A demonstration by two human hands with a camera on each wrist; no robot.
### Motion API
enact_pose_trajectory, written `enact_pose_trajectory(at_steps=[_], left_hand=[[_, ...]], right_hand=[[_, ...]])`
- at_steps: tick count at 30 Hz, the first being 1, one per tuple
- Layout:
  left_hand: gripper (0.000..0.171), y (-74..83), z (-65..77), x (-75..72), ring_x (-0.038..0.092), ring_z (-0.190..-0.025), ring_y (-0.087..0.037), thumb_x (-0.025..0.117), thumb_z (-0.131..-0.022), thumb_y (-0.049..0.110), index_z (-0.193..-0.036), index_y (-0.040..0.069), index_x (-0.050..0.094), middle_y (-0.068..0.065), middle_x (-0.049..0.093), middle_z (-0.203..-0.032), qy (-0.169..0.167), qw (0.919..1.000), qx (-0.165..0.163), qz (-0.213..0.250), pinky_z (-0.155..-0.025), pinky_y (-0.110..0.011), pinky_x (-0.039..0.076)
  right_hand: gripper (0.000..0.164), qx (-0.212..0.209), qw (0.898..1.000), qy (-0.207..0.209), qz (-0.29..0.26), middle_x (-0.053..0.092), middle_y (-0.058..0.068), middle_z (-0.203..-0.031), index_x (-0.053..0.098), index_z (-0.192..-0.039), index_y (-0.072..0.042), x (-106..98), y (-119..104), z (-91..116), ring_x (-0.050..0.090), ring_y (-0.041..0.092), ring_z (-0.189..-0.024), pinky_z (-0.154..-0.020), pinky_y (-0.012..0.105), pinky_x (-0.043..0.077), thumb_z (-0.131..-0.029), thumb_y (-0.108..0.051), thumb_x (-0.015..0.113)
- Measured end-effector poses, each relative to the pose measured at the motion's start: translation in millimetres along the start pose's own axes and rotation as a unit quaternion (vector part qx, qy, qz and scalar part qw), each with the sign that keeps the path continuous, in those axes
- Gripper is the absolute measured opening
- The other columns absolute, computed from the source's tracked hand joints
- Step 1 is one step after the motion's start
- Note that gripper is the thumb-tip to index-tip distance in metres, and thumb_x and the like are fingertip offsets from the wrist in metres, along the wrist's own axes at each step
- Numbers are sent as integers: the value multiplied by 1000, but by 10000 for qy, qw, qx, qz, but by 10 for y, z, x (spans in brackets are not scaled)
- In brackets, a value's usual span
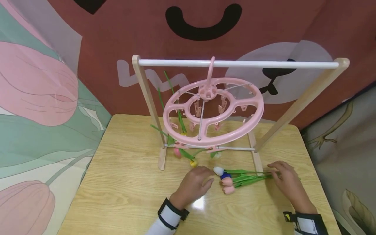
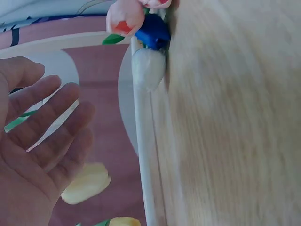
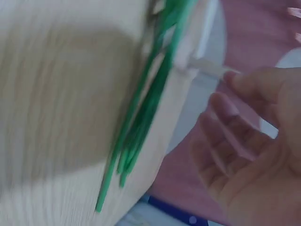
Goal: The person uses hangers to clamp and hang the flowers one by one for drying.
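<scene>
Artificial tulips lie bunched on the table: a white tulip (image 1: 218, 171), a blue tulip (image 1: 225, 176) and two pink tulips (image 1: 228, 190), their green stems (image 3: 146, 113) pointing right. Left of the blooms hovers my left hand (image 1: 192, 186), fingers relaxed and nothing held; in the left wrist view its palm (image 2: 33, 150) shows bare. My right hand (image 1: 289, 186) is over the stem ends with loosely bent fingers. A gap separates it from the stems in the right wrist view. More tulips, among them a yellow tulip (image 1: 194, 163), hang head down from a pink clip hanger (image 1: 232, 137).
The hanger hooks onto the white bar (image 1: 176, 63) of a wooden-legged stand. One stand foot (image 1: 257, 163) sits beside the bunch's stems. Several pink clips (image 1: 222, 106) dangle under the rings. A printed curtain (image 1: 102, 81) backs the wooden table (image 1: 117, 182).
</scene>
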State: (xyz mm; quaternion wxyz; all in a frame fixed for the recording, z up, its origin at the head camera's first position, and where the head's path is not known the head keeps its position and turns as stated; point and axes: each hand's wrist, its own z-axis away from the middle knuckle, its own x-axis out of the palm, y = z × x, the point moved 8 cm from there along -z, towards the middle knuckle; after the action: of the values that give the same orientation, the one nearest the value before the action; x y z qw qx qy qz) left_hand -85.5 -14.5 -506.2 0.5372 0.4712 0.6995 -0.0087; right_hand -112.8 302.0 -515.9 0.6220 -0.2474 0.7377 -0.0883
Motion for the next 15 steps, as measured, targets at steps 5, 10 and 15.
enact_pose_trajectory(at_steps=[5, 10, 15], left_hand=[[20, 93, -18, 142, 71, -102, -13, 75, -94, 19, -113, 11, 75, -1, 75, -111, -197, 9993, 243, -203, -91, -25, 59], [13, 232, -69, 227, 70, -91, -10, 75, -93, 15, -105, 10, 76, 2, 74, -101, -41, 9974, 675, -268, -84, -19, 59], [14, 318, -126, 265, 70, -90, -10, 78, -92, 18, -104, 12, 76, 3, 74, -98, 139, 9949, 884, -469, -86, -18, 58]], right_hand=[[20, -194, 9961, -206, 831, 66, 25, -97, 74, -95, 2, 135, 166, 50, 62, 44, -83, -67, 62, 52, -77, 9, 81], [18, -93, 9947, -438, 924, 66, 22, -96, 74, -92, -1, 228, 260, 79, 63, 43, -83, -68, 62, 53, -79, 10, 79], [17, 91, 9949, -695, 720, 69, 20, -97, 73, -95, -1, 245, 287, 60, 64, 41, -88, -73, 61, 54, -83, 11, 76]])
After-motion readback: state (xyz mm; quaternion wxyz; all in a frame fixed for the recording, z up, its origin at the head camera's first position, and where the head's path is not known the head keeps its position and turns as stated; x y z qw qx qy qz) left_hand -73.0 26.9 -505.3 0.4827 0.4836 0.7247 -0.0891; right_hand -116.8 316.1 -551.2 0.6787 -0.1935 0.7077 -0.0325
